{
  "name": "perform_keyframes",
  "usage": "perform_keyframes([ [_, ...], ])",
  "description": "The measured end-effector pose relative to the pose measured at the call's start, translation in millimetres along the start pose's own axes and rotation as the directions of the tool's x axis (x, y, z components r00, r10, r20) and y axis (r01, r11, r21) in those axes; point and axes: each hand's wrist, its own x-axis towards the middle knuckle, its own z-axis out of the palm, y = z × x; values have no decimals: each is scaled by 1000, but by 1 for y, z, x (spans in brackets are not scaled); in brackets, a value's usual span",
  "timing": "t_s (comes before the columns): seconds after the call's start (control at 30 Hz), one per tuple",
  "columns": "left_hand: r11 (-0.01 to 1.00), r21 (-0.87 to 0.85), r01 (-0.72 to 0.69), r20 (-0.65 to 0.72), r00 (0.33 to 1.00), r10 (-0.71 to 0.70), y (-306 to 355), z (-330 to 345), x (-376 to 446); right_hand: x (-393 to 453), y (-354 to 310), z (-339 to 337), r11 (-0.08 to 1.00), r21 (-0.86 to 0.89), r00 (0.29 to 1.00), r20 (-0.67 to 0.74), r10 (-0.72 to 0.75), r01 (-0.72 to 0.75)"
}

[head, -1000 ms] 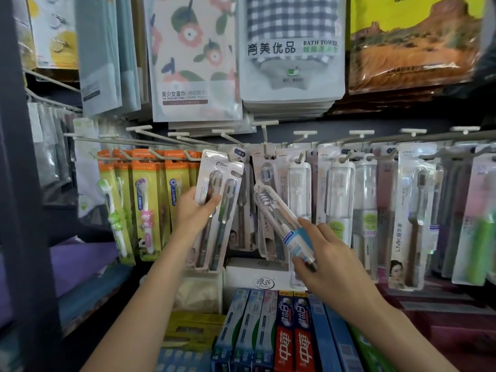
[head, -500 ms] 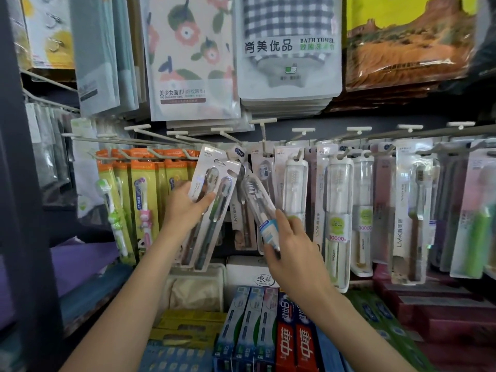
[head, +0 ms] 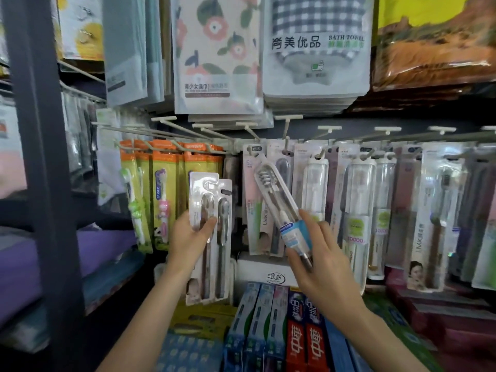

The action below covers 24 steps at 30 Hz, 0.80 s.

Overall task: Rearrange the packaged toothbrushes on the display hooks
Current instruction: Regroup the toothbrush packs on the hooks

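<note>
Shop display wall: row of wire display hooks (head: 284,135) carrying carded toothbrushes, bagged bath towels (head: 316,47) hanging above, boxed toothpaste (head: 295,334) stacked below.

Left hand (head: 189,238) grips two blister-packed toothbrushes (head: 212,232), thumb across the front card, fingers behind. Packs are fanned and off any hook, upright, hang-holes up. My read: parked in hand to free a hook, holes kept up for a straight re-hang.

Right hand (head: 322,261) pinches a slim clear-cased toothbrush (head: 279,205) by its lower, blue-labelled end. Case tilts up-left, bristle end near the hanging pink-carded pack (head: 253,200). Holding the tail leaves the top free, so probably being aimed at a hook; which one, can't tell.

Orange-and-yellow kids' toothbrush packs (head: 161,194) hang left, tight together, untouched. White clear-tube packs (head: 359,205) hang right, likewise.

Hard to see:
- Hook tips behind the held packs are covered; can't confirm that hook is bare.
- Can't see whether the slim case has a hang-hole at its top.
- Left fingers behind the card are hidden; only thumb and knuckles show.
- Right fingers mostly seen from the back; contact under the case is hidden.
- Dark shelf upright (head: 40,157) blocks the far left.
- Right edge packs are blurred and stretched by the lens; print unreadable.
- White box (head: 268,272) under the hooks is partly covered by both held items.
</note>
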Motion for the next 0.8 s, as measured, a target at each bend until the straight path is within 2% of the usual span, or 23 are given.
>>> perform_keyframes([
  [0.17, 999, -38, -17, -55, 998, 15, 5, -24, -2, 7, -17, 24, 995, 61, 991, 98, -90, 85],
  [0.33, 1000, -15, -22, -85, 996, 20, 4, -40, -4, 43, -27, 40, 996, 92, 999, 39, 20, -23],
  [0.47, 999, -8, -34, -90, 995, 33, 2, -46, -4, 65, -27, 53, 993, 98, 997, 48, 68, -73],
  [0.8, 998, -41, -44, -88, 995, 40, -3, -41, 2, 71, -7, 63, 981, 178, 991, 116, 62, -82],
])
